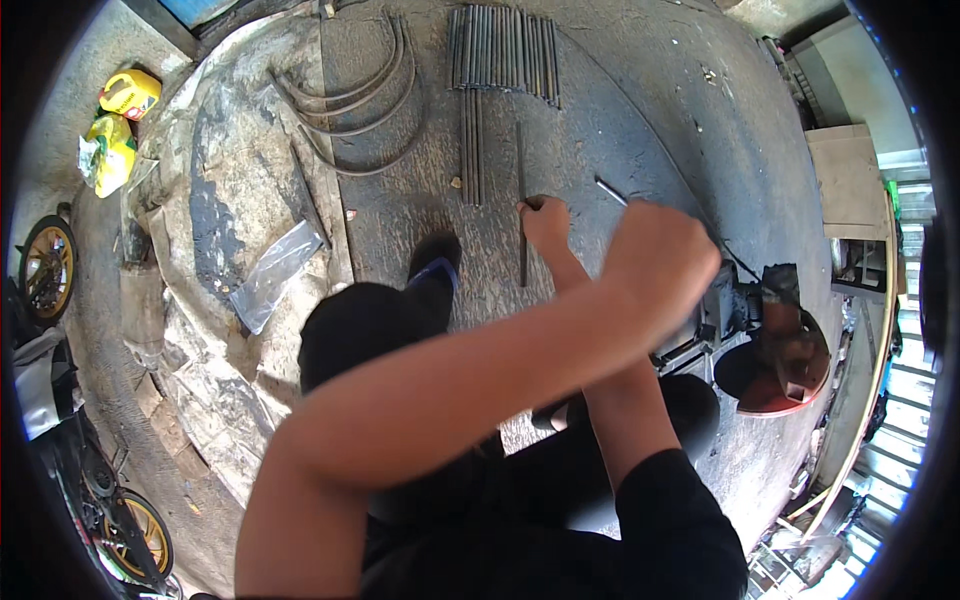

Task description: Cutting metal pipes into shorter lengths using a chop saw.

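Note:
My left forearm crosses over my right arm toward the right side. At its end my left hand (665, 250) is closed in a fist, slightly blurred. A short silvery stick (610, 190) juts out from the fist toward the upper left; whether it is a pen or a piece of rod I cannot tell. My right hand (548, 226) pinches a thin dark metal rod (522, 255), which points straight away from me at the floor. Beyond it on the floor are a few loose metal rods (472, 150) and a tight row of several more rods (503, 50).
Curved metal strips (385, 130) lie at the far left. A plastic bag (278, 275) rests on a stained sheet (240, 170). On the right sits a machine with a reddish round part (795, 395). Yellow containers (130, 95) and motorbike wheels (48, 270) line the left.

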`<state>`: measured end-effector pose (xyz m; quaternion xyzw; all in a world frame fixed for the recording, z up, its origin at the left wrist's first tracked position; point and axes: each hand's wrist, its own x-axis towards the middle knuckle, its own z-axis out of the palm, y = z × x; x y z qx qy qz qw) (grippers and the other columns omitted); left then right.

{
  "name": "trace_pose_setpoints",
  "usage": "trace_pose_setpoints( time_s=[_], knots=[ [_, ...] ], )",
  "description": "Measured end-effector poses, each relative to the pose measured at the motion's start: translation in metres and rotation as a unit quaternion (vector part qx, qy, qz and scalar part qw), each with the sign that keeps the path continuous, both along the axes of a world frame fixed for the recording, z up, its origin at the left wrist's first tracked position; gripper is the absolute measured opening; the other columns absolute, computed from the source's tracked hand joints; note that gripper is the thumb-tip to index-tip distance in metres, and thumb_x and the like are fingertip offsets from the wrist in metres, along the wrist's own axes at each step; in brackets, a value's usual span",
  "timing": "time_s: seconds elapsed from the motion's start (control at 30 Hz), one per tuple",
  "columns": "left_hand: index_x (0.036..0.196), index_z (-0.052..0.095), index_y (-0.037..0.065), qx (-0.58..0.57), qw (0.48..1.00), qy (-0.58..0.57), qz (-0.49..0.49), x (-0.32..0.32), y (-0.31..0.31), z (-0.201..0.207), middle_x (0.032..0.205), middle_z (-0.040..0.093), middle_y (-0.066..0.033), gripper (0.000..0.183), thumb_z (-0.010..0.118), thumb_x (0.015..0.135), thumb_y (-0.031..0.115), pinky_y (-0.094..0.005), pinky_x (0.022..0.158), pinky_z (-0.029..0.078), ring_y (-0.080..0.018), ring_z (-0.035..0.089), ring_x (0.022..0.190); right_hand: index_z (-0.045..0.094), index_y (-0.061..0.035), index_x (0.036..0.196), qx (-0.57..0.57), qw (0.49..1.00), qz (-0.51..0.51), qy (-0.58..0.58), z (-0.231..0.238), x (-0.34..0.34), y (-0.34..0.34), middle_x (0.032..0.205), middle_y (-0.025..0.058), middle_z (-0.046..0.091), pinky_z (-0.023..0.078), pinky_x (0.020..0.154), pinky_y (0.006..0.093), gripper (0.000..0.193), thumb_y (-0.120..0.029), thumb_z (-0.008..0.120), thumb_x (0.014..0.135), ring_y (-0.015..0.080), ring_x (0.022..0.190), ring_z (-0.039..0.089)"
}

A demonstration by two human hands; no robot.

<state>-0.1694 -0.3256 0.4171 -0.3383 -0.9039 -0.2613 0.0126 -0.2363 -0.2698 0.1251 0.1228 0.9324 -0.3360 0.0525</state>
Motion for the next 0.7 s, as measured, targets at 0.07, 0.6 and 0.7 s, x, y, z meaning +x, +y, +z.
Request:
trace_pose_setpoints(
  time_s=[0.07,0.6,0.7],
  knots=[
    [0.070,0.070,0.010,-0.003,1.000,-0.003,0.006,0.002,0.001,0.008,0.066,0.065,-0.0058,0.006,0.069,0.065,0.013,-0.0343,0.057,0.051,-0.0220,0.067,0.071,0.073,-0.0034,0.088,0.008,1.000,0.004,-0.001,-0.015,-0.025,-0.018,0.082,0.0187,0.069,0.051,0.072,0.0412,0.028,-0.028,0.071,0.075,0.0345,0.078,0.067],
    [0.065,0.067,0.006,0.090,0.995,0.026,-0.020,0.005,-0.037,0.013,0.060,0.055,-0.0006,0.010,0.065,0.063,0.015,-0.0306,0.057,0.041,-0.0156,0.055,0.063,0.068,-0.0017,0.100,0.067,0.996,-0.006,-0.060,-0.061,-0.125,-0.068,0.101,0.0208,0.066,0.052,0.081,0.0439,0.030,-0.024,0.068,0.080,0.0365,0.095,0.064],
    [0.067,0.066,0.004,0.092,0.995,0.029,-0.026,0.007,-0.047,0.007,0.060,0.054,-0.0006,0.012,0.064,0.063,0.015,-0.0302,0.056,0.040,-0.0152,0.054,0.061,0.067,-0.0014,0.101,0.041,0.996,-0.043,-0.062,-0.063,-0.127,-0.063,0.104,0.0207,0.065,0.052,0.084,0.0432,0.031,-0.024,0.067,0.081,0.0358,0.098,0.063]
  ],
)
